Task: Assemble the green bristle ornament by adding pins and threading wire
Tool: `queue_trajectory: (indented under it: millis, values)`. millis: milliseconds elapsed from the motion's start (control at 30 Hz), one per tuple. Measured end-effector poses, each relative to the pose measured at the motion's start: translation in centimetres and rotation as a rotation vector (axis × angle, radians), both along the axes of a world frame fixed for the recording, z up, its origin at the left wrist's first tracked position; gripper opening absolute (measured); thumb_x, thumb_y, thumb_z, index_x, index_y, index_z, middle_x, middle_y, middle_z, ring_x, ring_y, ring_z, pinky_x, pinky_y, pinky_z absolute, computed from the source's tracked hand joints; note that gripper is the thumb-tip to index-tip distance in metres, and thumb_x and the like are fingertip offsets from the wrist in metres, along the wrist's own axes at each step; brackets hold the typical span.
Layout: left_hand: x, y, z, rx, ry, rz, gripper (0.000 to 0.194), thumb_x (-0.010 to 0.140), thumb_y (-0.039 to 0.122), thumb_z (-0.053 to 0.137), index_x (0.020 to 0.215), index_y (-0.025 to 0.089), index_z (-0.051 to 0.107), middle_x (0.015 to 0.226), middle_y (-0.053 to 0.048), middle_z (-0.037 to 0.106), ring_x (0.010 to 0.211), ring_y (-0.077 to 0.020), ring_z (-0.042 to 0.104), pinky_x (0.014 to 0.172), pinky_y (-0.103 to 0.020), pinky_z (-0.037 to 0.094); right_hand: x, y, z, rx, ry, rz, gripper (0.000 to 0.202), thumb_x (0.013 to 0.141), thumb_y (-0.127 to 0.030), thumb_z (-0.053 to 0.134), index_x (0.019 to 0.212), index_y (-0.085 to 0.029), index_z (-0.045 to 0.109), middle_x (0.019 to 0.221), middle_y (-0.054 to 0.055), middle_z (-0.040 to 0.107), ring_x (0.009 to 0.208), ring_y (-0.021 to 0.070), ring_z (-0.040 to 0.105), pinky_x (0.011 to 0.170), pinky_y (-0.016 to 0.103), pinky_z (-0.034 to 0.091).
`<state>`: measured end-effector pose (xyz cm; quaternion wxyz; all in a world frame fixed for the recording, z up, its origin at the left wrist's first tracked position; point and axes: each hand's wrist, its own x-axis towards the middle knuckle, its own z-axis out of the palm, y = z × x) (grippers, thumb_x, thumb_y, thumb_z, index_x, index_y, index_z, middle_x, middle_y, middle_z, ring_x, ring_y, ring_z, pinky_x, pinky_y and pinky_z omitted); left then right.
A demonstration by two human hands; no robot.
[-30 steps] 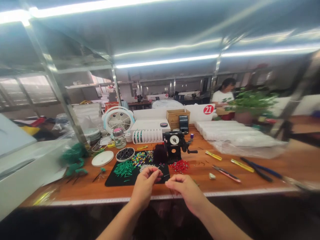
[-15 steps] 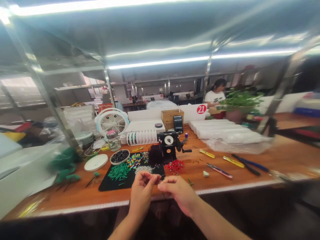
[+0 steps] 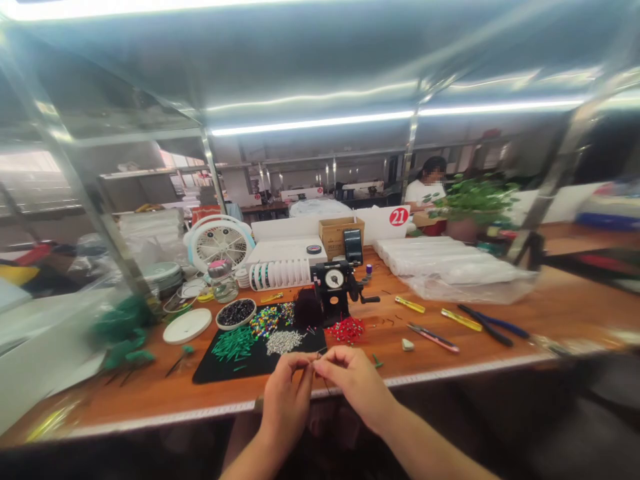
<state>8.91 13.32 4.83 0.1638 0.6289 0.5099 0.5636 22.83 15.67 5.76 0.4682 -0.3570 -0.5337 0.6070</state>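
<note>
Above the table's front edge, my left hand (image 3: 287,393) and my right hand (image 3: 356,385) meet with their fingertips pinched together. A thin dark strand (image 3: 327,385), like wire or thread, shows between and below the fingers; whatever else they pinch is too small to make out. Just beyond the hands lies a black mat (image 3: 207,375) bearing green tube-like pieces (image 3: 233,343), silver-grey beads (image 3: 284,343) and mixed coloured beads (image 3: 265,321). A pile of small red pieces (image 3: 346,329) sits on the wood beyond my right hand.
A black hand-cranked machine with a dial (image 3: 334,280) stands behind the mat. To the right lie yellow-handled tools (image 3: 461,319), a pink-handled tool (image 3: 434,338) and blue-black pliers (image 3: 487,325). A dish of black beads (image 3: 237,313), a white lid (image 3: 187,326) and a fan (image 3: 220,247) are left.
Both hands stay pinched together; the left fingers have curled a little and the hands sit closer. The whole view has shifted slightly.
</note>
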Motion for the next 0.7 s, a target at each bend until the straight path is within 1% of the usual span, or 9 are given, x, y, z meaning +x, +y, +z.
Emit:
queue_trajectory:
  millis: [100, 167, 267, 333, 400, 467, 533, 633, 700]
  values:
    - [0.1, -0.1, 0.3, -0.012, 0.045, -0.021, 0.007, 0.079, 0.027, 0.056, 0.082, 0.021, 0.059, 0.080, -0.004, 0.066, 0.078, -0.0196, 0.064, 0.072, -0.031, 0.052, 0.0, 0.1, 0.0, 0.076, -0.027, -0.100, 0.022, 0.069, -0.035, 0.069, 0.074, -0.016, 0.062, 0.065, -0.002, 0.055, 0.062, 0.0121, 0.046, 0.058, 0.023, 0.035]
    - [0.2, -0.1, 0.7, -0.039, 0.035, -0.053, 0.007, 0.079, 0.027, 0.057, 0.081, 0.020, 0.056, 0.076, -0.003, 0.064, 0.074, -0.0185, 0.063, 0.069, -0.030, 0.051, 0.1, 0.3, -0.1, 0.120, -0.031, -0.129, 0.021, 0.069, -0.034, 0.069, 0.079, -0.016, 0.065, 0.072, -0.001, 0.057, 0.069, 0.0137, 0.050, 0.064, 0.024, 0.038]
    - [0.5, 0.0, 1.2, -0.067, 0.017, -0.078, 0.009, 0.078, 0.028, 0.058, 0.080, 0.021, 0.053, 0.073, -0.001, 0.061, 0.071, -0.0175, 0.062, 0.067, -0.029, 0.050, 0.4, 0.9, 0.0, 0.164, 0.017, -0.107, 0.017, 0.072, -0.034, 0.067, 0.072, -0.016, 0.067, 0.072, 0.000, 0.057, 0.073, 0.0138, 0.051, 0.070, 0.025, 0.040]
    - [0.5, 0.3, 1.2, -0.084, 0.022, -0.073, 0.010, 0.078, 0.029, 0.058, 0.080, 0.021, 0.053, 0.073, -0.001, 0.061, 0.072, -0.0178, 0.062, 0.069, -0.030, 0.050, 0.5, 1.5, -0.1, 0.091, 0.151, -0.131, 0.022, 0.070, -0.038, 0.069, 0.067, -0.016, 0.062, 0.073, 0.000, 0.057, 0.068, 0.0124, 0.051, 0.063, 0.024, 0.039]
    - [0.5, 0.8, 1.1, -0.096, 0.054, -0.065, 0.009, 0.077, 0.028, 0.058, 0.081, 0.021, 0.053, 0.074, -0.001, 0.062, 0.074, -0.0185, 0.062, 0.072, -0.031, 0.049, 0.6, 2.4, -0.2, -0.051, 0.334, -0.148, 0.031, 0.064, -0.043, 0.073, 0.069, -0.017, 0.057, 0.081, 0.002, 0.061, 0.069, 0.0131, 0.054, 0.056, 0.023, 0.039]
    - [0.4, 1.3, 0.7, -0.103, 0.108, -0.064, 0.008, 0.078, 0.027, 0.056, 0.082, 0.021, 0.053, 0.076, -0.002, 0.062, 0.075, -0.0188, 0.062, 0.073, -0.032, 0.049, 0.9, 3.3, -0.5, -0.129, 0.430, -0.152, 0.039, 0.058, -0.046, 0.076, 0.071, -0.017, 0.053, 0.088, 0.005, 0.062, 0.072, 0.0148, 0.057, 0.054, 0.023, 0.040]
    - [0.3, 1.8, 0.2, -0.127, 0.147, -0.076, 0.006, 0.079, 0.026, 0.054, 0.083, 0.022, 0.053, 0.078, -0.002, 0.063, 0.076, -0.0189, 0.062, 0.072, -0.032, 0.049, 1.2, 4.0, -0.7, -0.108, 0.414, -0.164, 0.041, 0.059, -0.049, 0.074, 0.072, -0.018, 0.051, 0.083, 0.004, 0.062, 0.067, 0.0134, 0.057, 0.053, 0.023, 0.040]
    - [0.3, 2.3, -0.3, -0.168, 0.195, -0.088, 0.006, 0.080, 0.026, 0.052, 0.084, 0.022, 0.053, 0.081, -0.003, 0.063, 0.078, -0.0190, 0.062, 0.070, -0.031, 0.050, 2.1, 4.5, -1.1, -0.023, 0.316, -0.173, 0.032, 0.068, -0.045, 0.069, 0.070, -0.018, 0.053, 0.060, -0.003, 0.056, 0.051, 0.0094, 0.047, 0.050, 0.023, 0.035]
    - [0.4, 2.4, -0.3, -0.167, 0.240, -0.086, 0.006, 0.080, 0.025, 0.051, 0.084, 0.022, 0.054, 0.081, -0.003, 0.062, 0.079, -0.0189, 0.061, 0.071, -0.031, 0.049, 2.7, 4.5, -1.2, 0.133, 0.142, -0.158, 0.022, 0.076, -0.037, 0.064, 0.069, -0.018, 0.055, 0.054, -0.004, 0.051, 0.050, 0.0097, 0.044, 0.052, 0.023, 0.033]
